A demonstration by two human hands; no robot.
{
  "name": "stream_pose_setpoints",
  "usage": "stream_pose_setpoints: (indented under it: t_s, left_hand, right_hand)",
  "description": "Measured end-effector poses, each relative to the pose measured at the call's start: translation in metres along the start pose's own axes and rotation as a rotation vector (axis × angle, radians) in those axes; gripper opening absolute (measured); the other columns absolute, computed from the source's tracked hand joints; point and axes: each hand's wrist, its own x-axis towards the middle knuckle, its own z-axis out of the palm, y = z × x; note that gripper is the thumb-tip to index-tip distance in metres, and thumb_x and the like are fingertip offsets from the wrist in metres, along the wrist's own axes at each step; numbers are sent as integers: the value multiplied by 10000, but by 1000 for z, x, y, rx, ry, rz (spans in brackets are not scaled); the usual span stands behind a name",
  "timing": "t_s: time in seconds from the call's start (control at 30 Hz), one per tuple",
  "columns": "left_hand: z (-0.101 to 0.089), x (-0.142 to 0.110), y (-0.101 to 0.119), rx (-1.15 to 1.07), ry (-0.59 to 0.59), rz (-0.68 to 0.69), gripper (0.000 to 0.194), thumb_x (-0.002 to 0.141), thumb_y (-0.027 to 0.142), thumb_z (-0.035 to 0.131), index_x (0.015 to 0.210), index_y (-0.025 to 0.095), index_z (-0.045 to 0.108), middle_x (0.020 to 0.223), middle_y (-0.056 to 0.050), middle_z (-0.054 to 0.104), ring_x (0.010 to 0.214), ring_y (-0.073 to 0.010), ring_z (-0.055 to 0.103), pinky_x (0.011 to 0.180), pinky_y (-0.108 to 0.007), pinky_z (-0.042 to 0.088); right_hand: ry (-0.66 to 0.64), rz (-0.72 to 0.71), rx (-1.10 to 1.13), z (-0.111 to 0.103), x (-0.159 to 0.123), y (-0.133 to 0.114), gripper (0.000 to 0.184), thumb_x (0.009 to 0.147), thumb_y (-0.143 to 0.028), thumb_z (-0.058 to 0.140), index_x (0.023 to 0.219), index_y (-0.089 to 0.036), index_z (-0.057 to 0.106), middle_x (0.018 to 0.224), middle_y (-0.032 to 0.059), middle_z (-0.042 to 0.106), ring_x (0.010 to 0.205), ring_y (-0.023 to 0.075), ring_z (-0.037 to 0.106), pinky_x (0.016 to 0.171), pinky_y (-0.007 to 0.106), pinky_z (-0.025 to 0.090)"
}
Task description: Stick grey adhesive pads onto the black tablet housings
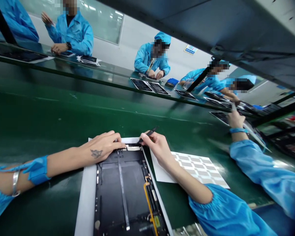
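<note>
An opened tablet body [123,193] lies on a white sheet [86,203], its black inner shell showing, with a thin grey strip and a yellow flex cable. My left hand [103,147] rests its fingertips on the tablet's top edge, next to a small white strip [133,148]. My right hand [153,148] is shut on black tweezers [147,135], whose tips point at that edge. Both fingertips and the tweezer tips partly hide the strip. To the right of my right forearm lies a white sheet of grey pads [199,167].
A green workbench [64,105] runs under everything. A co-worker's hand [236,119] in a blue sleeve holds a clear film at the right. Across a raised bench [113,73], several people in blue smocks work beside several dark tablets. A shelf underside [236,26] overhangs the top right.
</note>
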Motion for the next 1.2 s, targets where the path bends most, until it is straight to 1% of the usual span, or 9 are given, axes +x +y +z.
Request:
stream_pose_setpoints:
  t_s: [0.1, 0.23, 0.37, 0.5, 0.57, 0.7, 0.83, 1.07, 1.2]
  left_hand:
    - [-5, 0, 3, 19, -23, 3, 430, 931, 1, 402, 1236, 216, 615, 1099, -67, 629, 945, -200, 550, 753, -293, 453]
    - [-8, 0, 5, 26, -10, -4, 377, 946, 12, 413, 1190, 200, 631, 1095, -62, 645, 938, -198, 558, 746, -291, 455]
    - [-6, 0, 5, 23, 8, -1, 370, 927, -3, 440, 1160, 203, 641, 1067, -55, 646, 905, -193, 557, 698, -275, 436]
    - [-2, 0, 3, 18, 7, -5, 392, 917, -4, 436, 1186, 206, 628, 1076, -58, 640, 911, -195, 556, 703, -278, 438]
    - [-1, -1, 2, 19, 5, -8, 399, 921, 3, 429, 1203, 209, 623, 1071, -58, 635, 912, -198, 556, 714, -285, 444]
    - [-1, -1, 2, 16, 23, -10, 411, 912, -1, 418, 1186, 219, 630, 1060, -52, 632, 905, -197, 554, 705, -283, 439]
    - [-2, 0, 3, 19, -19, -14, 416, 922, 7, 395, 1203, 213, 623, 1081, -57, 626, 912, -194, 550, 726, -286, 446]
    - [2, 0, 2, 40, -18, -30, 389, 939, 26, 410, 1192, 232, 621, 1057, -51, 615, 897, -196, 548, 734, -287, 439]
    - [3, -1, 0, 43, -8, -25, 385, 927, 24, 424, 1183, 233, 621, 1061, -46, 616, 893, -190, 543, 723, -277, 433]
  right_hand:
    - [30, -47, 17, 3, -4, -6, 391, 854, -572, 631, 731, -203, 669, 719, 37, 656, 719, 209, 602, 672, 304, 449]
    - [-70, -131, -47, 10, -8, -9, 360, 893, -521, 605, 770, -198, 705, 785, 56, 688, 721, 212, 611, 637, 304, 453]
    - [-99, -187, -119, 12, -10, -7, 326, 927, -458, 592, 777, -201, 724, 833, 66, 716, 727, 211, 641, 640, 309, 473]
    - [-122, -406, -168, 12, -12, -7, 231, 954, -369, 596, 868, -205, 734, 855, 65, 734, 835, 216, 669, 767, 329, 518]
    - [-111, -482, -197, 12, -14, -7, 206, 968, -334, 583, 895, -204, 725, 835, 60, 731, 828, 208, 666, 761, 326, 526]
    - [-68, -501, -216, 13, -15, -6, 187, 977, -297, 575, 897, -201, 714, 853, 61, 734, 822, 198, 679, 750, 318, 542]
    - [-73, -509, -233, 12, -14, -5, 184, 980, -291, 572, 902, -204, 713, 851, 60, 731, 826, 202, 680, 744, 322, 547]
    - [-189, -720, -245, 11, -19, -5, 127, 979, -226, 574, 971, -192, 697, 839, 68, 711, 811, 205, 644, 752, 352, 535]
    - [-129, -615, -231, 10, -19, -5, 127, 979, -220, 572, 945, -202, 693, 837, 56, 719, 795, 192, 655, 736, 326, 534]
